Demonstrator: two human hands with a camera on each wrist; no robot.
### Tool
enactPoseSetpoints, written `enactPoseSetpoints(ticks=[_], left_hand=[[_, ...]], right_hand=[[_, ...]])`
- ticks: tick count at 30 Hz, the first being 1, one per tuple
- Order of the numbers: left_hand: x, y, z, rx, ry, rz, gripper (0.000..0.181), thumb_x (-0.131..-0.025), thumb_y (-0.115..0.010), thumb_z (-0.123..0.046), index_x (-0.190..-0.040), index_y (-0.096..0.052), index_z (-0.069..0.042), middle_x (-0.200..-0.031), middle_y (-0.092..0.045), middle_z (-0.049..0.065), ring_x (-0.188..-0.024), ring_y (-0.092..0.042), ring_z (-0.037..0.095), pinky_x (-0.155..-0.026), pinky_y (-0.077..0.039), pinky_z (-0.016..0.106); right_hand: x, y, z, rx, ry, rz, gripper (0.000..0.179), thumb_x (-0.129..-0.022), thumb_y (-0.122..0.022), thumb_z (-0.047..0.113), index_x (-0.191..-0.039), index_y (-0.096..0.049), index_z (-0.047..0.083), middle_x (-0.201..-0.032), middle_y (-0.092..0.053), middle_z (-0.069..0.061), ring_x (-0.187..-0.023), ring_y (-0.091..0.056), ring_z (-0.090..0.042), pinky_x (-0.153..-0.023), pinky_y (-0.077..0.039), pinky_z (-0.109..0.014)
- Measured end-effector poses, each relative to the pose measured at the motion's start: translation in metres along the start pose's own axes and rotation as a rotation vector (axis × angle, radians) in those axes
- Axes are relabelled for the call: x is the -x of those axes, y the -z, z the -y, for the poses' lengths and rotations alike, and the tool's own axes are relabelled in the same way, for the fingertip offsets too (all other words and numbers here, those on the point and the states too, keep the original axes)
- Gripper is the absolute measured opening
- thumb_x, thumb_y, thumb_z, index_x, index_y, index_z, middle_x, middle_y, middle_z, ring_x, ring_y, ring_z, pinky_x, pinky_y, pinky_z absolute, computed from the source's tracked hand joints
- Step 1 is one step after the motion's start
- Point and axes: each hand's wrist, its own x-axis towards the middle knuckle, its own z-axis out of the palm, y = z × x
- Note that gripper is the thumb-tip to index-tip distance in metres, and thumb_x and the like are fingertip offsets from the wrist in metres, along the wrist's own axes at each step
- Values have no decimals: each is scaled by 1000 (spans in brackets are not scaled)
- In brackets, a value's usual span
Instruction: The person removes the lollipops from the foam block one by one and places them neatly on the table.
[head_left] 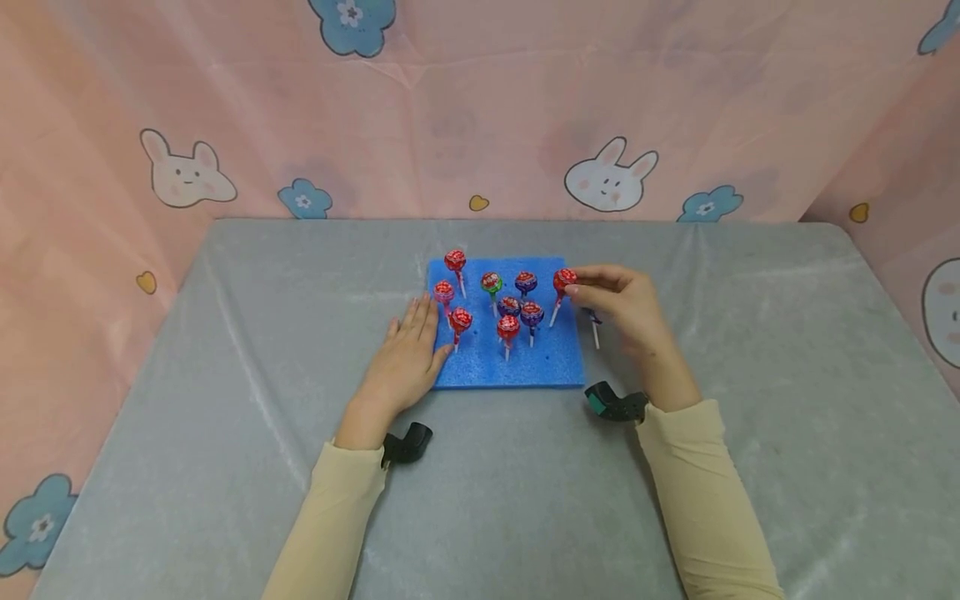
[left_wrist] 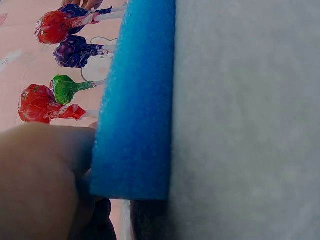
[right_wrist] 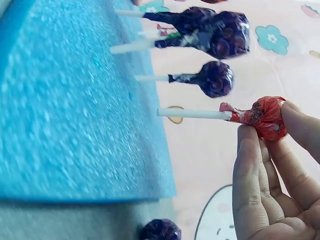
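Observation:
A blue foam block (head_left: 510, 371) lies on the table with several wrapped lollipops standing in it. My right hand (head_left: 626, 304) pinches a red lollipop (right_wrist: 271, 118) by its head, above the block's right side. In the right wrist view its white stick points toward the foam, the end bare and apart from it. My left hand (head_left: 405, 354) rests along the block's left edge, fingers straight, thumb at the near left part. Near that thumb stands a red lollipop (head_left: 461, 320). A green lollipop (head_left: 491, 283) and purple lollipops, one of them (right_wrist: 217, 79) close to the held one, stand farther in.
A dark purple lollipop (right_wrist: 161, 231) lies on the grey table cover (head_left: 750, 333) right of the block, partly hidden by my right hand in the head view. A pink curtain (head_left: 465, 108) with rabbits and flowers hangs behind the table.

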Motion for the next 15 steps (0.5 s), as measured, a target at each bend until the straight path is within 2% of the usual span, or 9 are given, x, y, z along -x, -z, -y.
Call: enactPoseSetpoints(ticks=[3,7,11,15], left_hand=[[0,0,0,4,-5,-2,66,-102,-35,-36,-150,-9,1,-157,-1,14,-144,2,27,-113,-4,46],[0,0,1,4,-7,-3,66,-102,-35,-36,-150,-9,1,-157,-1,14,-144,2,27,-113,-4,46],[0,0,0,1,-9,-8,67,-102,-37,-36,-149,-9,1,-157,-2,14,-144,2,27,-113,-5,47],[0,1,0,4,-11,-5,67,-102,-37,-36,-149,-9,2,-157,-2,15,-143,1,27,-113,-5,47]], right_hand=[[0,5,1,-17,-3,-6,17,-85,-70,9,-101,-70,2,-88,-69,6,-82,-63,-11,-75,-52,-20],[-2,12,1,-95,-15,-21,10,-85,-70,7,-93,-73,9,-88,-70,3,-79,-65,-11,-73,-52,-19],[-2,18,0,-154,-23,-39,10,-84,-70,4,-90,-74,12,-89,-69,1,-76,-66,-11,-71,-53,-20],[-2,24,0,-157,-26,-48,12,-84,-71,4,-89,-75,13,-89,-69,2,-78,-65,-11,-71,-53,-19]])
